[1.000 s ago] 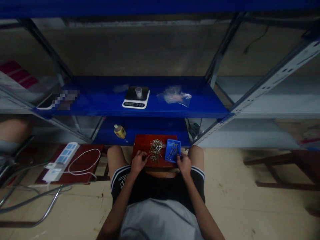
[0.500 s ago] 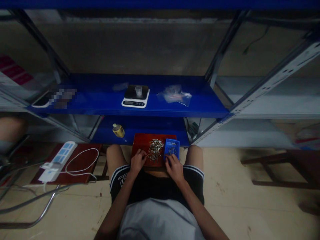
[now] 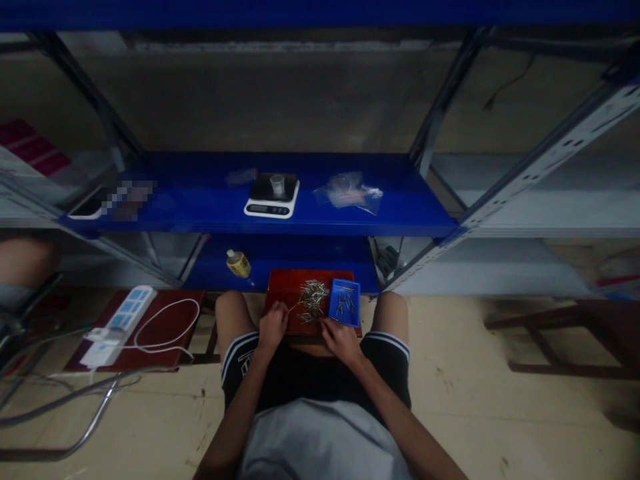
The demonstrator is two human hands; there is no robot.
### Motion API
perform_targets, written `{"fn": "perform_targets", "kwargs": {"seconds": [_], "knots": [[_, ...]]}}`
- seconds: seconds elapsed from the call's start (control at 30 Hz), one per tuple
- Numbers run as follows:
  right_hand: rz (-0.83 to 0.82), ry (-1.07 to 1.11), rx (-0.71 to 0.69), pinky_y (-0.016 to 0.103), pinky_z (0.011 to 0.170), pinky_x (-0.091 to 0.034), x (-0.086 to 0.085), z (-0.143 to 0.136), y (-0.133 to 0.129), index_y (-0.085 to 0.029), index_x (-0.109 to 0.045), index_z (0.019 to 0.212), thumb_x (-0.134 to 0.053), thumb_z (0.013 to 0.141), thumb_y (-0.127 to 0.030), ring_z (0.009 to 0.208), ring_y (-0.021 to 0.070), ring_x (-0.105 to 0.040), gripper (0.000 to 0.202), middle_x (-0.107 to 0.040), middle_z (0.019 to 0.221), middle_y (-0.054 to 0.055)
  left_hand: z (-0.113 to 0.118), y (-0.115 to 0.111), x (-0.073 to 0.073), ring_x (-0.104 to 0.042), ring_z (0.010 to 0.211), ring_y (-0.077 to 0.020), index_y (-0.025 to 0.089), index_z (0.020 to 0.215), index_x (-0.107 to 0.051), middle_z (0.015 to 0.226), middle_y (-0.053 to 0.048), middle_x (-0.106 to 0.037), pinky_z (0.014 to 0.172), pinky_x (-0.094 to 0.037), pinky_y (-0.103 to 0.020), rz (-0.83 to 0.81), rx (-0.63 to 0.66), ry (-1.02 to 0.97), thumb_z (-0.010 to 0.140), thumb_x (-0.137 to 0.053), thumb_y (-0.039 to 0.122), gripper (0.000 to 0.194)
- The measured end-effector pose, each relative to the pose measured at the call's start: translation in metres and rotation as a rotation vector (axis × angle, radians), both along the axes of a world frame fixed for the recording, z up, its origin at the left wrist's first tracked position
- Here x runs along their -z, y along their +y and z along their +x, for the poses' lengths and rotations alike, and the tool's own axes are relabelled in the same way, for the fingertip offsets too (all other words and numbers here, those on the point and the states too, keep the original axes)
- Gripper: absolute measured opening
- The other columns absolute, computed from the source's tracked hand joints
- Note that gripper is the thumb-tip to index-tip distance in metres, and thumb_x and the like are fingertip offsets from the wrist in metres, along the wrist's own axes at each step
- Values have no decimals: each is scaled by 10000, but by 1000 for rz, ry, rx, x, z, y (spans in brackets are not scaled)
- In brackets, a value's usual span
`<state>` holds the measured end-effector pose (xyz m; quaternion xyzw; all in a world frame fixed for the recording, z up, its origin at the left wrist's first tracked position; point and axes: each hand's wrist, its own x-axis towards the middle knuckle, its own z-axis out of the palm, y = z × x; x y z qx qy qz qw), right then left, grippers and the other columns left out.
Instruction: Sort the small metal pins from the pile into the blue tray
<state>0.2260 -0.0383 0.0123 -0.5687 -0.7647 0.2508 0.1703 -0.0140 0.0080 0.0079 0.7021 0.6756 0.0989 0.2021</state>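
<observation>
A pile of thin, shiny nail-like metal pins (image 3: 313, 297) lies on a red-brown wooden stool (image 3: 284, 283) between my knees. My left hand (image 3: 273, 325) is at the left of the pile, its fingertips pinched on one thin metal pin (image 3: 296, 306) that points toward the heap. At the pile's near right edge is my right hand (image 3: 341, 339), fingers drawn together; whether anything is in them is too small to see. Beside the pile, on the stool's right side, sits a blue plastic tray (image 3: 356, 319) with several darker pins (image 3: 345, 301) in it.
On the blue shelf (image 3: 200, 200) ahead stand a digital scale (image 3: 270, 209) with a small clear cup (image 3: 277, 184) and some plastic bags (image 3: 350, 190). A yellow-labelled bottle (image 3: 239, 264) is below. Left, a power strip (image 3: 123, 323) with a white cable rests on another stool (image 3: 165, 353).
My right hand has moved left from over the blue tray to the near edge of the pile. The left hand has shifted slightly left, and a thin pin now shows at its fingertips.
</observation>
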Motion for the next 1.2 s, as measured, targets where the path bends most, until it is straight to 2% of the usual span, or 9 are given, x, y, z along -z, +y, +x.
{"fn": "perform_targets", "kwargs": {"seconds": [0.13, 0.23, 0.37, 0.47, 0.6, 0.77, 0.87, 1.1, 1.2], "knots": [[62, 123, 104, 270, 936, -515, 4, 3, -1, -235, -704, 1237, -431, 1049, -287, 997, 185, -734, 336, -783, 1125, 51, -13, -8, -4, -660, 894, -165, 228, 962, -641, 1019, -26, -672, 788, -475, -260, 136, -154, -224, 1008, -516, 252, 135], [161, 284, 309, 257, 837, -530, 5, 9, 3, -207, -727, 1186, -444, 1033, -339, 875, 178, -735, 348, -791, 1018, 53, 5, -11, -18, -624, 772, -146, 220, 946, -670, 934, -19, -660, 767, -479, -260, 265, -210, -363, 1004, -543, 310, 165], [303, 439, 711, 264, 653, -493, 4, 29, 11, -143, -745, 1099, -464, 992, -448, 614, 164, -618, 429, -727, 758, 41, 66, -1, -43, -622, 759, -117, 222, 939, -693, 948, -1, -661, 741, -473, -230, 295, -30, -441, 1000, -570, 321, 169], [348, 530, 916, 289, 676, -492, 10, 47, 15, -123, -741, 1060, -487, 945, -480, 658, 178, -614, 453, -746, 849, 84, 109, 12, -51, -664, 882, -126, 241, 992, -715, 1053, -6, -684, 768, -483, -215, 291, 136, -384, 995, -596, 322, 144], [290, 612, 990, 328, 730, -511, 21, 62, 16, -113, -731, 1068, -498, 908, -494, 730, 207, -641, 475, -752, 931, 127, 110, 22, -39, -679, 986, -144, 270, 1122, -718, 1124, -17, -690, 850, -503, -223, 315, 191, -320, 1017, -567, 347, 200], [281, 589, 949, 342, 782, -520, 25, 63, 21, -124, -727, 1048, -467, 916, -485, 831, 237, -679, 465, -762, 971, 139, 29, 5, -10, -685, 983, -151, 255, 1091, -700, 1112, -15, -668, 848, -522, -239, 205, 29, -229, 1004, -555, 282, 171], [326, 511, 903, 348, 827, -525, 17, 53, 21, -136, -726, 1067, -443, 953, -460, 883, 244, -696, 445, -771, 1005, 138, -5, -13, -2, -688, 981, -158, 257, 1136, -674, 1154, -19, -645, 840, -535, -253, 99, 108, -152, 986, -564, 257, 187], [304, 330, 270, 290, 881, -558, 6, 17, 0, -205, -721, 1171, -449, 1030, -334, 936, 195, -751, 332, -791, 1072, 76, 6, -11, 1, -678, 1056, -179, 269, 1278, -587, 1233, -31, -589, 866, -548, -268, 38, 233, -57, 961, -593, 227, 320], [264, 269, 189, 278, 859, -571, 9, 14, -2, -205, -709, 1201, -428, 1040, -308, 933, 191, -760, 340, -792, 1083, 71, 4, -2, 3, -673, 1063, -180, 268, 1280, -578, 1231, -35, -571, 869, -543, -268, 24, 224, -68, 960, -593, 223, 323]]}}
